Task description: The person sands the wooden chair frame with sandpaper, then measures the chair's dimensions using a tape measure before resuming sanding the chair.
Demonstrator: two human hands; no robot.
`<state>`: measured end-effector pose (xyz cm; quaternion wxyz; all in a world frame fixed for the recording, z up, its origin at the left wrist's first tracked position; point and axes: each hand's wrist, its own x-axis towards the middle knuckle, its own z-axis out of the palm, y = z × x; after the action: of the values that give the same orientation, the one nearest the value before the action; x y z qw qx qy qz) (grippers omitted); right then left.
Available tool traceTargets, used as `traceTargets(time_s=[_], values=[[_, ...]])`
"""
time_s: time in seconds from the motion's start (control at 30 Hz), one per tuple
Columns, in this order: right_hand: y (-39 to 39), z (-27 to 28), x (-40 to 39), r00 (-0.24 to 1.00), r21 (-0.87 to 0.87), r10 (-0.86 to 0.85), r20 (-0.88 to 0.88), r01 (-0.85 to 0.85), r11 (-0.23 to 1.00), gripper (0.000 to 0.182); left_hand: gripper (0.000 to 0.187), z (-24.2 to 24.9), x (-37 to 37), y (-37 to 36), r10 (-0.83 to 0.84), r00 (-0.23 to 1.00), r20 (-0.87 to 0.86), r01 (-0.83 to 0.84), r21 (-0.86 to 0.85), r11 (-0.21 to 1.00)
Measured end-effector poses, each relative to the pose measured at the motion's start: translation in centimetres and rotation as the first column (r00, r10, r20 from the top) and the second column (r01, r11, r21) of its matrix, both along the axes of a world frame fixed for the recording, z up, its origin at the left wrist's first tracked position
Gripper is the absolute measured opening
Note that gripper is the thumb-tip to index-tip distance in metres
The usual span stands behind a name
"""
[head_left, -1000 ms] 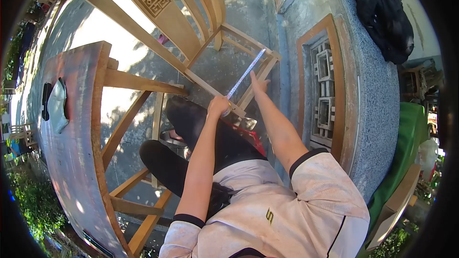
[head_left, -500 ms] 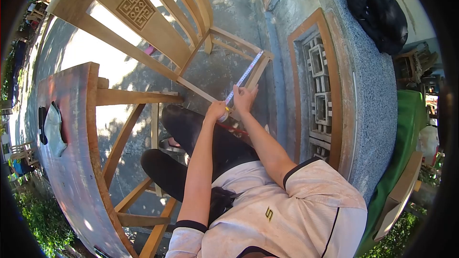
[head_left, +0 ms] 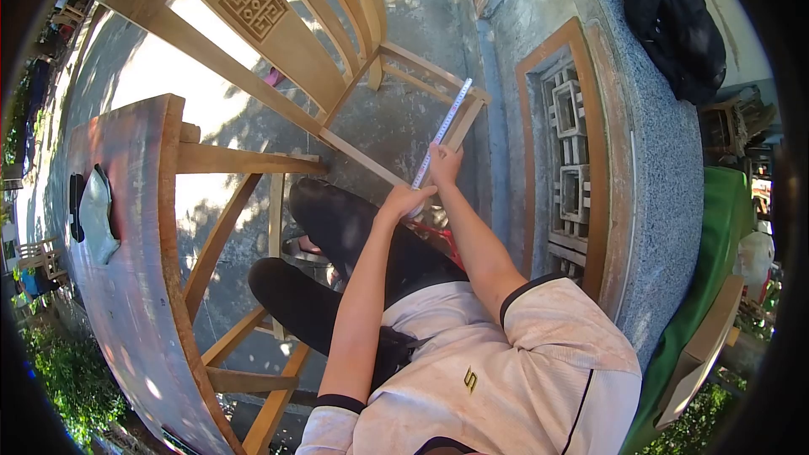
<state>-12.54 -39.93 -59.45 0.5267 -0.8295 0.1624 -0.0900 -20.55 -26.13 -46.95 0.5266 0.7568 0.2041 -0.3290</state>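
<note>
A wooden chair frame (head_left: 358, 157) with an unfilled seat and a carved back panel stands before me. My left hand (head_left: 404, 200) is closed around a tape measure (head_left: 414, 213), its case mostly hidden by the fingers. The white blade (head_left: 447, 123) is drawn out along the seat's front rail (head_left: 466, 125), and its far end reaches the corner at the right rail. Further along, my right hand (head_left: 444, 164) has its fingers closed at the blade, over the near part of that rail. Something red shows below my right wrist.
At left stands a worn wooden table (head_left: 126, 202) bearing a grey-green cloth-like item (head_left: 99, 219) and a black object. To the right runs a stone-topped ledge (head_left: 666, 219) with vent blocks. A black garment or bag (head_left: 670, 25) lies on it, near a green cover (head_left: 723, 211).
My right hand has gone from spread fingers to closed at the blade. The left hand has shifted right with the case, and the blade's far end now sticks out slightly past the rail corner.
</note>
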Motion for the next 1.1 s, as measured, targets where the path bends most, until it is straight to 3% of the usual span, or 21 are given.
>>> traceTargets(time_s=[0.1, 0.2, 0.3, 0.6, 0.7, 0.8, 0.9, 1.0, 1.1], values=[[0.2, 0.4, 0.1, 1.0, -0.04, 0.001, -0.016, -0.001, 0.999, 0.028, 0.074, -0.2, 0.1, 1.2, -0.197, 0.979, 0.047, 0.185, 0.182, 0.966], [-0.2, 1.1, 0.1, 0.996, -0.045, 0.039, -0.079, -0.042, 0.998, 0.03, 0.07, -0.4, -0.7, 1.3, -0.175, 0.971, 0.162, 0.114, 0.328, 0.938], [-0.5, 1.0, 0.1, 0.991, -0.044, 0.068, -0.116, -0.074, 0.996, 0.034, 0.069, -1.0, -0.7, 1.1, -0.184, 0.978, 0.103, 0.137, 0.35, 0.927], [-1.9, -0.4, -0.3, 0.945, -0.008, 0.238, -0.223, -0.246, 0.969, 0.04, 0.069, -1.6, -0.3, 1.5, -0.186, 0.979, 0.081, 0.172, 0.162, 0.972], [-1.1, 3.3, -2.5, 0.922, 0.123, 0.28, -0.267, -0.255, 0.959, 0.039, 0.065, -2.3, -0.2, 1.6, -0.136, 0.989, 0.064, 0.127, 0.122, 0.984], [-1.4, 1.1, -4.4, 0.897, 0.089, 0.365, -0.25, -0.354, 0.931, 0.034, 0.06, -5.0, 0.1, 1.8, -0.111, 0.993, 0.043, 0.11, 0.024, 0.994], [-2.1, -1.0, -5.6, 0.858, 0.157, 0.426, -0.286, -0.396, 0.905, 0.036, 0.053, -3.5, -0.2, 2.0, -0.048, 0.997, 0.066, 0.053, -0.076, 0.996], [-1.7, -1.2, -5.5, 0.87, 0.138, 0.388, -0.305, -0.362, 0.922, 0.033, 0.051, -1.9, -0.3, 2.1, -0.064, 0.997, 0.05, 0.07, -0.121, 0.99], [-1.1, 1.6, -6.1, 0.862, 0.328, 0.373, -0.342, -0.262, 0.908, 0.037, 0.05, -2.5, -0.1, 1.9, -0.087, 0.996, 0.035, 0.09, -0.097, 0.991]])
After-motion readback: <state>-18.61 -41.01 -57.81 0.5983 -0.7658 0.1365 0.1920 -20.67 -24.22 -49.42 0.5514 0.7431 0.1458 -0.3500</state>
